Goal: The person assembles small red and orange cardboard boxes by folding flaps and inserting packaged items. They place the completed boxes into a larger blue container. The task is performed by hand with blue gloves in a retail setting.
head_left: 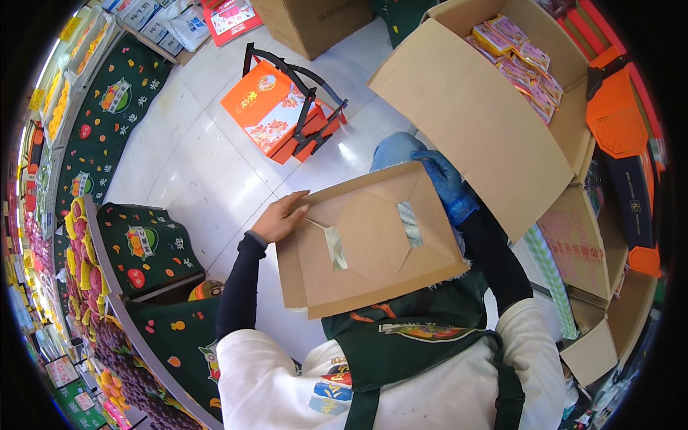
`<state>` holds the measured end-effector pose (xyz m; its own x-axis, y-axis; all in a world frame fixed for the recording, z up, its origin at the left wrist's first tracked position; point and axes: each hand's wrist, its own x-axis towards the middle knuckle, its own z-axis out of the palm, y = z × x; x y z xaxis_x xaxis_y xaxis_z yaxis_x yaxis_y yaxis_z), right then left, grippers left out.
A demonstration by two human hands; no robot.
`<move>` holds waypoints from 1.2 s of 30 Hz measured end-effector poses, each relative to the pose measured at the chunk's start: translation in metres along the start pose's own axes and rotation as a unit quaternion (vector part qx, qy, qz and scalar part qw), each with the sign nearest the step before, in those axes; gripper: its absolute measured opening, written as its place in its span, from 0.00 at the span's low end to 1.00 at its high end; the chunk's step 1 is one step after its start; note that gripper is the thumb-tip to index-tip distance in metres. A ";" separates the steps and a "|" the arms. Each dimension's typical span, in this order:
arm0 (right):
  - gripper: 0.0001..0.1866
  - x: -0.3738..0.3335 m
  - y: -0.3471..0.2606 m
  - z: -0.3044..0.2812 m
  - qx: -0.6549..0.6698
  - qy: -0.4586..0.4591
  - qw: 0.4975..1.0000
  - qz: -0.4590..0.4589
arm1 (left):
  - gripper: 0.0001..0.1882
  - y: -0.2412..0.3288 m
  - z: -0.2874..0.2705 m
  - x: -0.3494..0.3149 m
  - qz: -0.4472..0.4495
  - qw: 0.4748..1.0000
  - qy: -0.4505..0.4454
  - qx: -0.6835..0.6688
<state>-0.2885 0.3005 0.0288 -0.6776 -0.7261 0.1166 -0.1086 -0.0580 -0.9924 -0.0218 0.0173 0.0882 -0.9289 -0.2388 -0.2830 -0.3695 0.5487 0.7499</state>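
So a shallow cardboard box (373, 233) is being held up mid-frame, just above the lap, tilted a bit, with folded flaps and two pale gaps showing inside. Its upper left edge is gripped by the bare left hand (283, 217), fingers lapped over the rim. The upper right corner is clasped by the right hand (446, 185), which is covered by a blue glove; how its fingers close around the outer side can't really be made out.

Up top, left of centre, an orange gift box (252, 99) is parked on the pale tiled floor (168, 165), with a black hinged frame (309, 80) right against it. At upper right, a big open carton (473, 122) is loaded with pink-and-yellow packets (519, 64). The left side is taken up by fruit displays fronted with dark green covers (104, 136).
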 end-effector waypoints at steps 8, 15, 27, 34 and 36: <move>0.19 -0.037 -0.030 -0.036 -0.238 -0.100 0.966 0.017 | 0.12 -0.036 0.030 -0.036 -0.042 0.899 0.277 -0.336; 0.23 -0.087 -0.091 -0.047 -0.342 -0.180 0.920 0.064 | 0.05 -0.025 0.045 -0.032 0.003 0.921 0.214 -0.325; 0.21 -0.048 -0.089 -0.037 -0.281 -0.262 0.922 -0.056 | 0.24 -0.102 0.097 -0.009 -0.081 0.769 0.245 -0.585; 0.18 -0.042 -0.082 -0.020 -0.137 -0.281 0.947 -0.069 | 0.28 -0.133 0.163 -0.078 0.041 0.581 0.193 -0.789; 0.17 -0.042 -0.084 -0.002 -0.075 -0.228 0.970 -0.027 | 0.28 -0.130 0.153 -0.086 0.022 0.598 0.218 -0.771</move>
<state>-0.2525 0.3375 0.1074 -0.2784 -0.9547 0.1053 -0.2632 -0.0296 -0.9643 0.1023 0.0893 -0.0769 -0.7189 -0.6215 -0.3113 0.4286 -0.7489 0.5054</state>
